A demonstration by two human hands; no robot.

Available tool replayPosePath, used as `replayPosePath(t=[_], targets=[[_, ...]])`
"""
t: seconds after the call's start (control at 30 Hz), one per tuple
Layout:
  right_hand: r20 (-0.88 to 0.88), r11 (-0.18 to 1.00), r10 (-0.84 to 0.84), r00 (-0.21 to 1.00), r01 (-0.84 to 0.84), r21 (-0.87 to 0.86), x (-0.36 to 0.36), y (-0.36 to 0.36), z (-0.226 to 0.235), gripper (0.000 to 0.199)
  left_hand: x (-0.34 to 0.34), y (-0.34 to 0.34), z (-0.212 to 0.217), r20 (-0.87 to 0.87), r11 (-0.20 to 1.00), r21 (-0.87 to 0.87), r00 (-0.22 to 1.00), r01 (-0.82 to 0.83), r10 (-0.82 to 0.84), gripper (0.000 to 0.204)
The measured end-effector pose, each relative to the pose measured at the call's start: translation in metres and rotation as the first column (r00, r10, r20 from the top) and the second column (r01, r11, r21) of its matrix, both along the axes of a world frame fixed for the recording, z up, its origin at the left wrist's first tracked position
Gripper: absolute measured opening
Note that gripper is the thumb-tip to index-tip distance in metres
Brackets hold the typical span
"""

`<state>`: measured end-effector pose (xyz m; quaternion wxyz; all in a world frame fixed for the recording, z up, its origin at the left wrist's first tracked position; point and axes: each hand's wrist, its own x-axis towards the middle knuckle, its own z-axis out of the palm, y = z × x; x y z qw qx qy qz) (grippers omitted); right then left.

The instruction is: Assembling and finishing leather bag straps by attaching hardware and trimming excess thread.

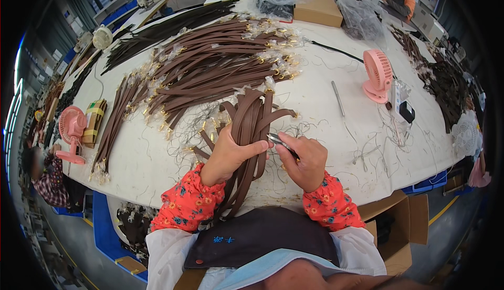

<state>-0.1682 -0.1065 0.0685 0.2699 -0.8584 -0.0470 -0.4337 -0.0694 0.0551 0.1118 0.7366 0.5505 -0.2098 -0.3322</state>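
Note:
A bundle of brown straps [248, 117] hangs across the near edge of the table, and my left hand [224, 156] is closed round it, the thumb laid over the front. From the right, my right hand [305, 158] grips small thread snips [276, 140]. Their silver blades point left and reach the bundle beside my left thumb; whether they touch a thread is too small to tell. Just beyond my hands lies a broad pile of brown straps [205, 69], many with gold-coloured metal ends wrapped in clear plastic.
Loose thread ends litter the pale table [325, 122]. Right of centre are a metal rod [337, 98], a pink fan [377, 75] and a power strip [401, 98]. Another pink fan [72, 127] stands left. A cardboard box [317, 9] sits behind; an open carton [401, 227] is below right.

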Motion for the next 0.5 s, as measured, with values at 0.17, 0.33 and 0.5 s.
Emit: replayPosePath(t=[0.17, 0.33, 0.5], targets=[[0.015, 0.999, -0.022, 1.0, 0.023, -0.025, 0.0016, 0.0016, -0.0029, 0.029, -0.0007, 0.0, -0.0005, -0.007, 1.0, 0.008, 1.0, -0.014, 0.014, 0.041], [0.023, 0.999, -0.022, 1.0, 0.021, 0.026, 0.0018, 0.004, -0.0035, 0.029, -0.002, -0.0007, -0.0006, -0.016, 1.0, 0.0, 1.0, -0.027, 0.027, 0.044], [0.032, 0.999, -0.045, 0.998, 0.045, -0.002, 0.0015, 0.0038, -0.0031, 0.028, -0.0007, -0.0003, -0.0038, -0.007, 1.0, 0.004, 1.0, -0.019, 0.019, 0.045]])
